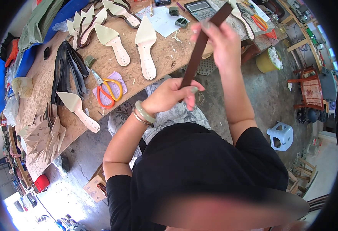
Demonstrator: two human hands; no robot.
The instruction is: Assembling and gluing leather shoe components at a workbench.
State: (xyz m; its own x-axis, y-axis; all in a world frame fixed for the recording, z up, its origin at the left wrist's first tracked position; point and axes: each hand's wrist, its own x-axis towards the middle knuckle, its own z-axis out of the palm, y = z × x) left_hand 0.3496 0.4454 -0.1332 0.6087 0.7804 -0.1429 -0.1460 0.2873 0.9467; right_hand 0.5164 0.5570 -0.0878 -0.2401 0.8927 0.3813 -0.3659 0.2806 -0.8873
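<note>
A dark brown flat strip [197,54] runs slantwise over the table's front edge, and both hands are on it. My left hand [173,95], with bangles at the wrist, pinches its lower end. My right hand [223,40] grips it near the upper end, thumb laid across it. Left of the strip, a cream trowel-shaped piece [146,36] with small holes lies on the table, beside a similar piece [112,42]. Another pale piece [78,109] rests at the front edge. Scissors [109,90] with orange and yellow handles lie on a purple cloth [124,81].
A bundle of black strips [66,63] and a pile of brown cut pieces [46,134] occupy the table's left side. A calculator [198,8] and a marked white paper [165,24] lie at the back. A bucket [266,62] and plastic stool [280,136] stand at right.
</note>
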